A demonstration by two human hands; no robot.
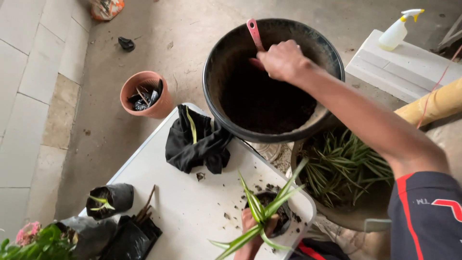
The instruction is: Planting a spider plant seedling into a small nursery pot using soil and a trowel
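My right hand (284,60) reaches into a large black tub (214,62) of dark soil and grips the pink handle of a small trowel (253,32). My left hand (251,231), near the white table's front edge, holds a green long-leaved seedling (262,209) upright in a small black pot (284,212) with some soil in it. Soil crumbs lie scattered on the table around the pot.
On the white table (192,207) lie a crumpled black bag (195,142), a small bagged seedling (108,200) and more black bags (130,236). A terracotta pot (144,94) stands on the concrete floor. A big pot of grassy plants (341,173) sits at right; a spray bottle (397,31) rests on a white block.
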